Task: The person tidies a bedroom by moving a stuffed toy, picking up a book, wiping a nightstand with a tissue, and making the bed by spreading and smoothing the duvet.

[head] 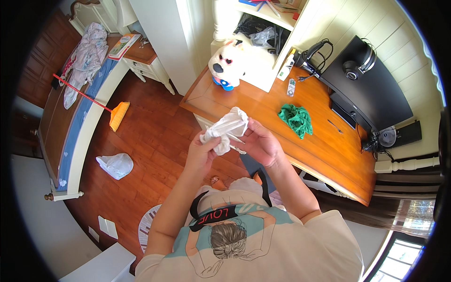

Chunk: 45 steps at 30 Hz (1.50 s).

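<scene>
A crumpled white cloth or thin bag (229, 124) is held up between my hands, in front of the wooden desk's near edge. My left hand (204, 151) pinches its bunched lower part between thumb and fingers. At its right end, my right hand (261, 143) has the thumb and fingertips on the material; its palm faces up. Beyond my right hand a crumpled green cloth (296, 120) lies on the wooden desk (257, 102). A white plush dog (225, 67) stands at the desk's far left corner.
A monitor (370, 83) with headphones, a fork (334, 126), a remote control (291, 87) and a white bottle (286, 67) are on the desk. On the wooden floor sit a white plastic bag (116, 165) and an orange broom head (119, 115), its red handle leaning on the bed.
</scene>
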Tool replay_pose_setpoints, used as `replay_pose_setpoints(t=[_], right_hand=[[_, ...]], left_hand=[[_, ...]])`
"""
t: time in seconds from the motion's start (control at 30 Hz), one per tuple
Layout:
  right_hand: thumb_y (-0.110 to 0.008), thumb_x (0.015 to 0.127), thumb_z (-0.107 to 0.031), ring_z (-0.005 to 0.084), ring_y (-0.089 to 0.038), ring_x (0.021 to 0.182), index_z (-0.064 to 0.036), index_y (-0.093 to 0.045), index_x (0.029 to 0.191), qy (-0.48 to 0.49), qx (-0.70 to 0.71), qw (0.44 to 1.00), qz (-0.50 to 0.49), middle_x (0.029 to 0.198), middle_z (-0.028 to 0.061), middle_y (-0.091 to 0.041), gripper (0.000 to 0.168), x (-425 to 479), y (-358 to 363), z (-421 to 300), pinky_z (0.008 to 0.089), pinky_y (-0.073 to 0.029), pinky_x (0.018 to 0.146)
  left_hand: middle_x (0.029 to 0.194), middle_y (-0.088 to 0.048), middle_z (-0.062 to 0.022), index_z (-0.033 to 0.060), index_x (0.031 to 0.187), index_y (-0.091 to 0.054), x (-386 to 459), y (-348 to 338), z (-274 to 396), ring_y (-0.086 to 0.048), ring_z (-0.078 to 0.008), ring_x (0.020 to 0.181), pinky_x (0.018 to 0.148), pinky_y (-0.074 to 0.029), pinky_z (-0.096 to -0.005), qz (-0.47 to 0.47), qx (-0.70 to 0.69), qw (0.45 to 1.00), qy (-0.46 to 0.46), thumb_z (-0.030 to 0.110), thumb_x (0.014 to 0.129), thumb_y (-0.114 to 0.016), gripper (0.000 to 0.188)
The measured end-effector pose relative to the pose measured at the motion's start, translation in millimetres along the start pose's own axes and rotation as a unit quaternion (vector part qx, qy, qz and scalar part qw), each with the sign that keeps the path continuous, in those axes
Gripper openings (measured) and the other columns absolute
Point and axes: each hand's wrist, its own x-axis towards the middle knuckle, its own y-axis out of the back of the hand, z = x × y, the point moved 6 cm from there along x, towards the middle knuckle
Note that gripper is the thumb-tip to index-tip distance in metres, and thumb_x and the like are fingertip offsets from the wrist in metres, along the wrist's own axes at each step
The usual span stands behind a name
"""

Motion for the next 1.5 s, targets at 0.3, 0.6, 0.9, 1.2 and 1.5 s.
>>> replay_pose_setpoints(t=[0.3, 0.6, 0.9, 1.2, 1.5], right_hand=[[-0.037, 0.091, -0.015, 0.0228, -0.051, 0.103, -0.004, -0.045, 0.11, 0.114, -0.038, 0.989, 0.083, 0.111, 0.0096, -0.053, 0.023, 9, 11, -21, 0.0411, -0.038, 0.092], [-0.032, 0.093, -0.022, 0.0259, -0.052, 0.1, -0.005, -0.042, 0.116, 0.217, 0.041, 0.967, 0.129, 0.11, 0.011, -0.052, 0.03, 6, 38, -109, 0.0411, -0.04, 0.09], [-0.032, 0.093, -0.02, 0.0223, -0.056, 0.09, -0.005, -0.038, 0.123, 0.248, 0.031, 0.96, 0.128, 0.108, 0.0103, -0.054, 0.034, -24, 79, -177, 0.0364, -0.047, 0.08], [-0.033, 0.09, -0.016, 0.025, -0.053, 0.102, 0.001, -0.044, 0.117, 0.207, -0.005, 0.963, 0.17, 0.113, 0.0137, -0.053, 0.033, -21, 95, -163, 0.0364, -0.041, 0.09], [-0.041, 0.091, -0.03, 0.0157, -0.057, 0.081, -0.007, -0.047, 0.113, -0.046, -0.068, 0.991, 0.107, 0.096, 0.0064, -0.057, 0.032, 35, 61, -82, 0.0313, -0.05, 0.06]], left_hand=[[0.082, -0.055, -0.0084, 0.0011, 0.096, -0.053, 5, 26, 9, -0.05, -0.0081, 0.056, 0.041, -0.038, -0.0162, -0.041, -0.147, 0.976, 0.155, 0.001, 0.08, -0.047, 0.017], [0.08, -0.052, -0.0106, -0.0021, 0.083, -0.053, 40, 27, -4, -0.047, -0.0093, 0.058, 0.04, -0.037, -0.0155, -0.102, -0.245, 0.951, 0.159, 0.0, 0.082, -0.042, 0.011], [0.077, -0.053, -0.0059, 0.0, 0.079, -0.055, 115, -25, -24, -0.049, -0.0101, 0.065, 0.055, -0.041, -0.0198, 0.04, -0.039, 0.992, 0.11, 0.003, 0.082, -0.042, 0.014], [0.123, -0.047, -0.0104, 0.0015, 0.122, -0.045, 172, -49, -96, -0.044, -0.017, 0.113, 0.094, -0.035, -0.0278, -0.2, 0.453, 0.864, -0.095, 0.007, 0.083, -0.052, 0.04], [0.113, -0.053, -0.0075, -0.0018, 0.119, -0.046, 110, -85, -30, -0.046, -0.0144, 0.109, 0.092, -0.037, -0.0278, -0.258, 0.195, 0.946, 0.009, 0.015, 0.079, -0.062, 0.047]])
